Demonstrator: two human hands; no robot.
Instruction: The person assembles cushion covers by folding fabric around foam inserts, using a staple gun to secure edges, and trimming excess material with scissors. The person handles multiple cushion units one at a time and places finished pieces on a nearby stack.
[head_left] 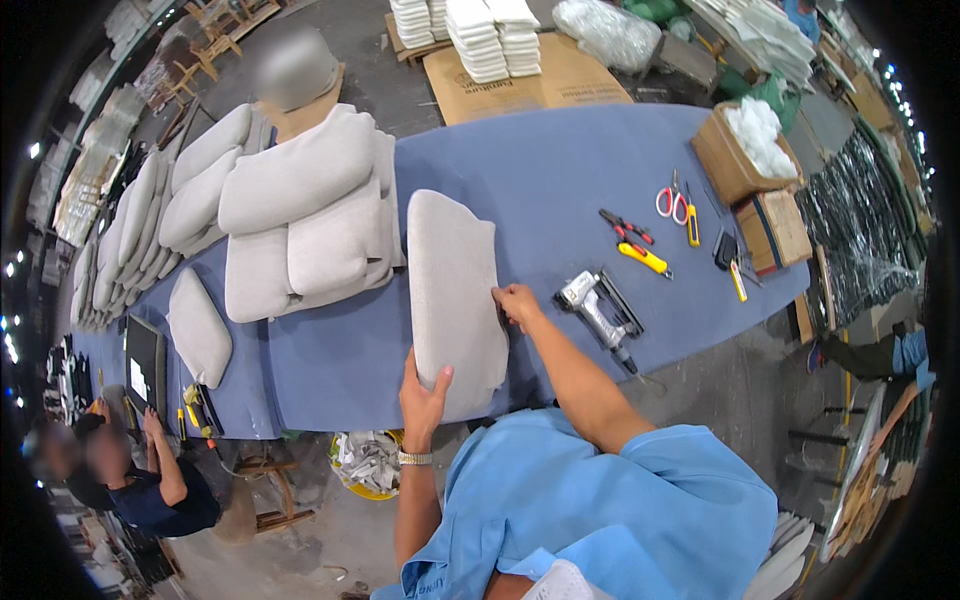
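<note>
A light grey upholstered cushion [450,290] stands tilted on its edge on the blue-covered table in front of me. My left hand [425,395] grips its near end, thumb on the fabric face and a watch on the wrist. At the cushion's right edge, my right hand [517,307] is closed in a pinch on the fabric. Just right of that hand lies a silver staple gun [600,312]. Stacked grey cushions [300,210] rise to the left of the one I hold. The underside of the held cushion is mostly hidden.
Pliers [628,227], a yellow utility knife [645,260] and red-handled scissors [675,203] lie on the table's right. Behind them stands a box of white stuffing [745,150]. A yellow bin of scraps [365,463] sits below the near edge. Co-workers [160,490] stand at left.
</note>
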